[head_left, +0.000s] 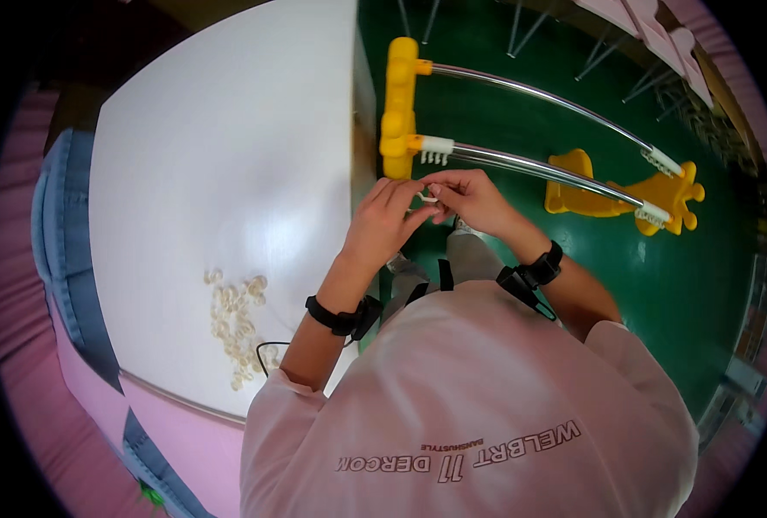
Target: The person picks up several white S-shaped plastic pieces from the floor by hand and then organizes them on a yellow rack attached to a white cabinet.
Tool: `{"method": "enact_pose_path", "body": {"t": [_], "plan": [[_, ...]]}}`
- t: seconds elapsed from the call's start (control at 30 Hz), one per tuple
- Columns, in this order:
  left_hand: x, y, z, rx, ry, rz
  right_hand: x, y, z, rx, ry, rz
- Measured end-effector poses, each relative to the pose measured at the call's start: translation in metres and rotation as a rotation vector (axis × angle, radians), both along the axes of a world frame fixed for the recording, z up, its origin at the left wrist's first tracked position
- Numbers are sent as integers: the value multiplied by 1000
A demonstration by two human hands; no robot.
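My left hand [380,216] and my right hand [472,200] meet in front of me, just below the near end of a rack. Between their fingertips is a small white curved piece [428,198], pinched from both sides. Its full shape is hidden by the fingers. Beside the hands, the rack has yellow plastic ends [398,108] and shiny metal rails [535,161]. A white toothed clip strip [438,148] sits on the nearer rail. On the table to my left lies a loose pile of small whitish ring-like pieces [235,321].
The white table [202,155] takes up the left side, its right edge by my left hand. The rack's far yellow end [667,197] stands on the green floor [660,285]. A black cable [267,347] runs from my left wrist onto the table. Blue fabric [71,242] hangs beyond the table.
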State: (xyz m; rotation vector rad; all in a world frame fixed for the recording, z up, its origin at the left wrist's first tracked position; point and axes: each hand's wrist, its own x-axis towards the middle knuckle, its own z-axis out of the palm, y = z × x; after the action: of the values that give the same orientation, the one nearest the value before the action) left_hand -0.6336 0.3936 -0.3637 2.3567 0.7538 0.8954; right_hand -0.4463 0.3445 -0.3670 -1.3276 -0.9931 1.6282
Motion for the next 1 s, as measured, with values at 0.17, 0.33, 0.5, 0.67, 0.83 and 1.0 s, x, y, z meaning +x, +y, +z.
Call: {"method": "enact_pose_path", "body": {"t": [0.17,0.33,0.5,0.67,0.83,1.0], "plan": [[59,-12,-25,-702,-280,105,47,-23,-29,4,103,-270],[98,-20,-32,-1336,-392,-36,76,-28,-40,306,-272,-366],[115,-18,-56,-1119,-291,15,102,-31,-18,628,-648,-226],[115,-5,-64,-1269,-166,-88,118,-28,-7,507,-727,155],[111,0,-78,-1753,-262,-190,119,-19,-11,478,-580,203],[113,-4,-89,-1925,-382,-129,118,-13,-25,372,-449,279]]}}
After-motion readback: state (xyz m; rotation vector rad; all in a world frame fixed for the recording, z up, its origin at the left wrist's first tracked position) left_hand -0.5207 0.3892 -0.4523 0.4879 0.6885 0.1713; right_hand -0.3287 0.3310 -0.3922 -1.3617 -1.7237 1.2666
